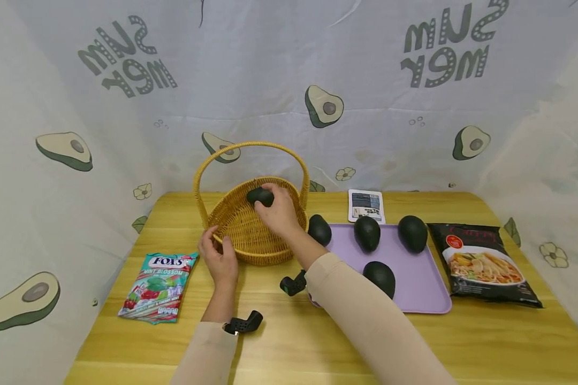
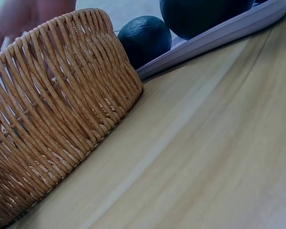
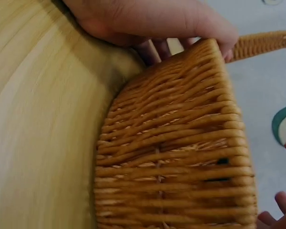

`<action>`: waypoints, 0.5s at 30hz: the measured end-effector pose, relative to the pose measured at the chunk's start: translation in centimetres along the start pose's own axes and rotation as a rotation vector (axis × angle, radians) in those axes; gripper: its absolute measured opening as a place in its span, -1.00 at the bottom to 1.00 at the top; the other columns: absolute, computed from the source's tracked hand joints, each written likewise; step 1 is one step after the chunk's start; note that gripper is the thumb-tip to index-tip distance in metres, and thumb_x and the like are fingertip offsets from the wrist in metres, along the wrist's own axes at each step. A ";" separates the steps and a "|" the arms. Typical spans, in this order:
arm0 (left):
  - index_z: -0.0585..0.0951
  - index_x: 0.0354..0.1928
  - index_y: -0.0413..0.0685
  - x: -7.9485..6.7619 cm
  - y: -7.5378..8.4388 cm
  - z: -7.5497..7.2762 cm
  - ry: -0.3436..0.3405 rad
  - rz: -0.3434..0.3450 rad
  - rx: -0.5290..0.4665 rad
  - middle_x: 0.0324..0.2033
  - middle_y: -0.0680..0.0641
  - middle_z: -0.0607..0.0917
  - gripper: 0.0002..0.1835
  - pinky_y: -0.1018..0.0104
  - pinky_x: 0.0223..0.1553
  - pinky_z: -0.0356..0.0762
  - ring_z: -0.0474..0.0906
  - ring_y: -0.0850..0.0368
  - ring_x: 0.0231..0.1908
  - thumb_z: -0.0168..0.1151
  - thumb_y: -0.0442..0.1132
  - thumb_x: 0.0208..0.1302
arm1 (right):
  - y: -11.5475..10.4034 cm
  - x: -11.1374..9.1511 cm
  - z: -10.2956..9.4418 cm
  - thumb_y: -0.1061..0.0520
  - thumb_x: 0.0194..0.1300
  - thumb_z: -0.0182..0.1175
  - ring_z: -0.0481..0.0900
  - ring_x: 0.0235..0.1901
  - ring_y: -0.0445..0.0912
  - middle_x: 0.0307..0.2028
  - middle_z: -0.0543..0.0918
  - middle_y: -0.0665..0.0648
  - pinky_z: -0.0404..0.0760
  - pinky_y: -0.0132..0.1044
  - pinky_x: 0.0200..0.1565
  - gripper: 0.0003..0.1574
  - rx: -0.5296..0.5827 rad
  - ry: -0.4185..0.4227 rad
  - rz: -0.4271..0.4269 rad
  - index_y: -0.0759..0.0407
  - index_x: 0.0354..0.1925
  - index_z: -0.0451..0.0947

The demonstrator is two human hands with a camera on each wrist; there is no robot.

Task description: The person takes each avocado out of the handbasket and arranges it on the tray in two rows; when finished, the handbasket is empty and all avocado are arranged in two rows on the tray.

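Note:
A yellow wicker basket (image 1: 250,235) with a tall arched handle stands on the table. My left hand (image 1: 220,259) grips its near left rim, close to the handle's base; the right wrist view shows the thumb on the woven wall (image 3: 176,143). Over the far part of the basket's inside, my right hand (image 1: 281,214) holds a dark green avocado (image 1: 260,197) between thumb and fingers. Whether the fruit touches the wicker, I cannot tell. Several more avocados (image 1: 367,233) are on or at the lilac tray (image 1: 414,278) to the right of the basket.
A bag of Fox's sweets (image 1: 161,289) lies left of the basket. Right of the tray is a black noodle packet (image 1: 484,264). A white printed card (image 1: 366,205) lies behind the tray. A patterned cloth (image 1: 270,69) hangs behind the wooden table (image 1: 289,342).

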State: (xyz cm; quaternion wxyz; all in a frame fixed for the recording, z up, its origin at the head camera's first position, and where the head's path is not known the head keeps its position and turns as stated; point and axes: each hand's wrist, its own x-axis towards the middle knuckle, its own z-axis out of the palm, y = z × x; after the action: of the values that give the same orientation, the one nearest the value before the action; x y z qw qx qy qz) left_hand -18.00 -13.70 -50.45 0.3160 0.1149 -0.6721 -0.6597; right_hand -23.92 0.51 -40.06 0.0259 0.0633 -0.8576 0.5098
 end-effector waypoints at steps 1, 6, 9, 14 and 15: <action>0.47 0.24 -0.22 0.0 0.0 0.0 -0.001 -0.003 -0.001 0.31 -0.22 0.28 -0.62 0.12 0.21 0.32 0.35 -0.13 0.22 0.08 -0.39 0.41 | 0.2 0.2 0.3 0.01 0.44 0.21 0.41 0.33 0.24 0.41 0.35 0.24 0.47 0.18 0.27 -0.36 0.014 0.023 0.015 0.04 0.42 0.38; 0.46 0.25 -0.21 -0.1 0.2 0.2 -0.020 -0.017 0.000 0.33 -0.21 0.27 -0.61 0.09 0.20 0.35 0.36 -0.13 0.20 0.06 -0.35 0.40 | 1.4 1.2 1.5 0.00 0.44 0.24 0.30 0.42 0.19 0.44 0.30 0.20 0.35 0.20 0.38 -0.37 0.031 0.124 0.081 -0.01 0.41 0.39; 0.45 0.25 -0.21 -0.2 0.2 0.4 -0.023 -0.022 0.018 0.34 -0.22 0.26 -0.60 0.10 0.17 0.35 0.35 -0.11 0.17 0.05 -0.34 0.41 | 1.9 1.5 2.0 -0.01 0.42 0.27 0.27 0.44 0.18 0.45 0.27 0.19 0.33 0.18 0.39 -0.35 0.009 0.159 0.099 -0.02 0.40 0.39; 0.46 0.24 -0.20 0.0 0.1 0.2 -0.007 -0.014 0.025 0.32 -0.22 0.27 -0.60 0.18 0.12 0.33 0.34 -0.04 0.10 0.05 -0.34 0.40 | 2.5 1.7 2.8 -0.02 0.38 0.31 0.17 0.49 0.19 0.49 0.22 0.19 0.31 0.17 0.41 -0.26 -0.045 0.147 0.085 -0.03 0.45 0.34; 0.46 0.24 -0.21 0.0 0.1 0.1 -0.004 -0.011 0.022 0.31 -0.21 0.28 -0.60 0.18 0.13 0.33 0.34 -0.04 0.11 0.05 -0.34 0.39 | 2.6 1.8 2.9 -0.02 0.38 0.31 0.14 0.50 0.19 0.51 0.20 0.18 0.31 0.17 0.41 -0.24 -0.053 0.135 0.085 -0.03 0.47 0.33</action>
State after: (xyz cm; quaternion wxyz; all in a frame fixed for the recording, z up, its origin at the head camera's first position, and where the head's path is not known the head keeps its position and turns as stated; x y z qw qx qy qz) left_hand -18.03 -13.62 -50.37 0.3098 0.1206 -0.6792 -0.6544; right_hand -25.98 -0.92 -43.52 0.0636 -0.0081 -0.8689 0.4908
